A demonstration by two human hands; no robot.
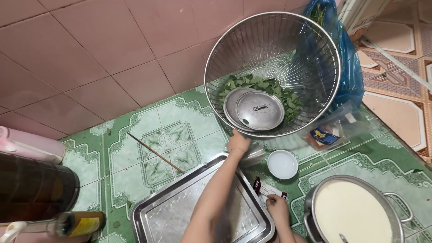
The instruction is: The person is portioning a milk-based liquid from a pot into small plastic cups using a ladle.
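Observation:
My left hand [237,142] reaches forward to the near rim of a large wire basket [216,58] and closes on the edge of a small steel bowl [254,156] just under it. The basket leans against the pink tiled wall and holds green leaves [265,87] and two round steel lids [259,110]. My right hand [277,208] is lower, pinching a small white and red paper packet [266,189] on the floor. A shiny steel tray [180,216] lies under my left forearm.
A small white bowl [282,164] sits beside the steel bowl. At bottom right stands a pot of cream-coloured liquid [353,211]. A thin wooden stick [155,153] lies on the green tiles. A blue plastic bag [348,72], clear bag [328,132], dark jar [31,189] and bottle [78,223] surround the spot.

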